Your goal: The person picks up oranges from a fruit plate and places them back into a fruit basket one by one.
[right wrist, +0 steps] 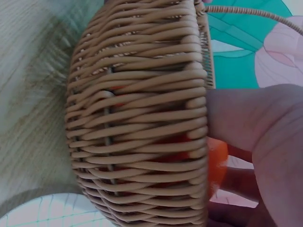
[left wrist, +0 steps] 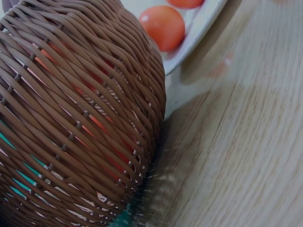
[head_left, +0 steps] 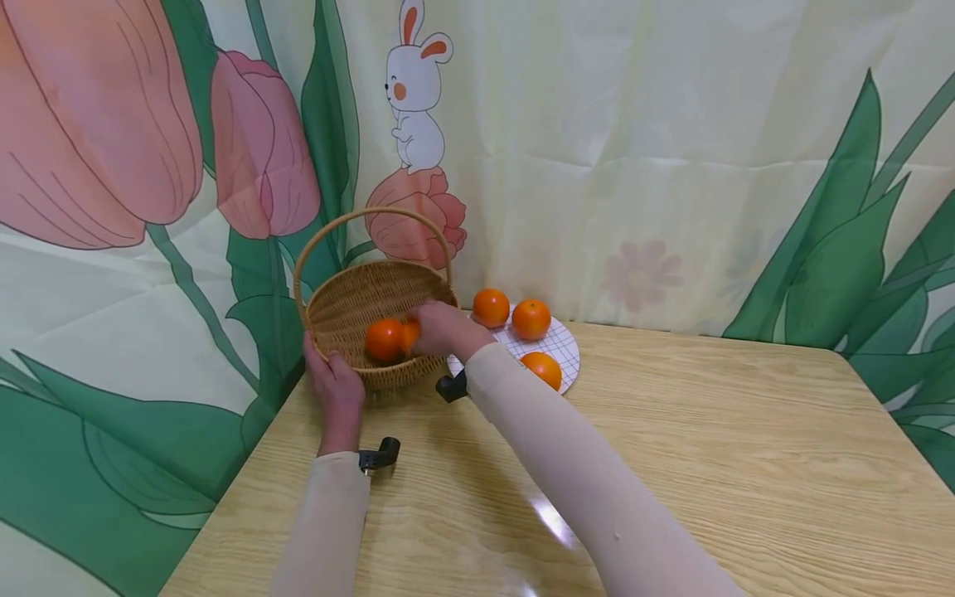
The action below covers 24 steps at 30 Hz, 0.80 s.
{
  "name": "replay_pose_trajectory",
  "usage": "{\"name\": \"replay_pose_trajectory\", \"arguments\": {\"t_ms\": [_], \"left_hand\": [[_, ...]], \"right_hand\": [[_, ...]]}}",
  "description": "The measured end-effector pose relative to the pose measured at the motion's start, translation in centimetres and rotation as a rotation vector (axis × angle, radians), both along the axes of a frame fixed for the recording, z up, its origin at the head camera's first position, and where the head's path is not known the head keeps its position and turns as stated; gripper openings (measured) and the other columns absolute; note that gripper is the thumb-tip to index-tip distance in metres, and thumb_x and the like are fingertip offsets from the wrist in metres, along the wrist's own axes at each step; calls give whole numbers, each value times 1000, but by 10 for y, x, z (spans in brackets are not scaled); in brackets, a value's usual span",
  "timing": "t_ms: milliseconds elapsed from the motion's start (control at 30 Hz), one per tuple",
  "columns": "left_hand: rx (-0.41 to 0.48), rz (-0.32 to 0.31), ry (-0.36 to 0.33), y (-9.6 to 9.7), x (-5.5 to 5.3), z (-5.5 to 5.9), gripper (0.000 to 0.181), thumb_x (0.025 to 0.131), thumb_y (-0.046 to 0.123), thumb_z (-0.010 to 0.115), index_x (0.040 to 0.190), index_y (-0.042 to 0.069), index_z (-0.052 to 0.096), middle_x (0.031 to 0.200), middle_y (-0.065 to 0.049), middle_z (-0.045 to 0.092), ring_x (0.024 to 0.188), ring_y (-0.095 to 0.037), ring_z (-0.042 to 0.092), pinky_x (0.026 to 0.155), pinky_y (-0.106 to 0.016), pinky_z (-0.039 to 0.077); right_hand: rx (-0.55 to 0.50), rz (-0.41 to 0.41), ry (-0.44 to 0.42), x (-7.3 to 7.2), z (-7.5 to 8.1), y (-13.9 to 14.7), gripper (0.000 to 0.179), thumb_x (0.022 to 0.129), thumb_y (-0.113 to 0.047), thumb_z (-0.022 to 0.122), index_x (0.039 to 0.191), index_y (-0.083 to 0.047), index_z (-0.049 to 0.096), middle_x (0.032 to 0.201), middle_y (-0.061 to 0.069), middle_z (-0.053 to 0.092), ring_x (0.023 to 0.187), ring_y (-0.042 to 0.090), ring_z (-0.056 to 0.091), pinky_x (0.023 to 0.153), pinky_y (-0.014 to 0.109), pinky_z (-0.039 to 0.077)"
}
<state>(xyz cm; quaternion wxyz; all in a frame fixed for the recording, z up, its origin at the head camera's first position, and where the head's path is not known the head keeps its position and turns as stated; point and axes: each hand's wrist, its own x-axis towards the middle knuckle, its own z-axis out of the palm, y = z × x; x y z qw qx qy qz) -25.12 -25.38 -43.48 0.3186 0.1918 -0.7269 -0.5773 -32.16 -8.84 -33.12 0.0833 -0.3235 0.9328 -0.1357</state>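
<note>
A brown wicker basket with a tall arched handle is tilted, its opening facing forward. My left hand grips the basket's rim at its near left side. Inside the basket lies a deep-orange round fruit, an orange. Over the right side of the rim reaches my right hand, holding another orange beside the first. In the right wrist view, the thumb and fingers curl around that orange, which the woven wall partly hides. The left wrist view shows mostly the basket's outer weave, with orange colour through the gaps.
Right of the basket, a white plate with a grid pattern carries three oranges, one partly behind my right forearm. The wooden table stretches to the right. A printed curtain hangs close behind the basket and plate.
</note>
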Motion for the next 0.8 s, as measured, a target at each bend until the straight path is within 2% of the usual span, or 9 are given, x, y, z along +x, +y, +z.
{"name": "replay_pose_trajectory", "arguments": {"t_ms": [167,333,467,633,800], "left_hand": [[-8,3,5,2,0,-1,52,96,31,28,144,35,10,152,7,13,138,-16,18,112,-43,21],[-18,17,26,2,-2,0,53,95,26,30,145,30,12,151,4,16,137,-18,21,111,-44,23],[6,24,18,2,-2,1,54,95,23,32,145,29,12,151,3,17,137,-20,22,111,-43,23],[24,8,-1,0,-3,-1,54,95,29,32,145,30,10,152,3,15,137,-21,22,111,-44,23],[24,10,5,2,-3,0,55,95,28,32,145,31,10,152,4,16,138,-20,21,111,-42,22]], "right_hand": [[29,14,-51,-3,4,3,48,80,-30,64,125,-16,55,106,-1,59,89,18,52,80,30,46],[33,31,-73,-6,5,5,43,85,-29,58,125,-15,55,117,3,61,100,18,56,91,35,46],[-3,52,-13,-9,3,10,44,87,-30,55,128,-14,54,123,3,59,107,18,55,97,35,43],[-56,88,95,-10,1,23,41,87,-28,52,125,-12,56,125,2,57,113,20,52,99,34,41],[-125,55,109,-4,2,41,39,89,-31,51,124,-14,56,126,1,55,116,19,50,100,33,40]]}}
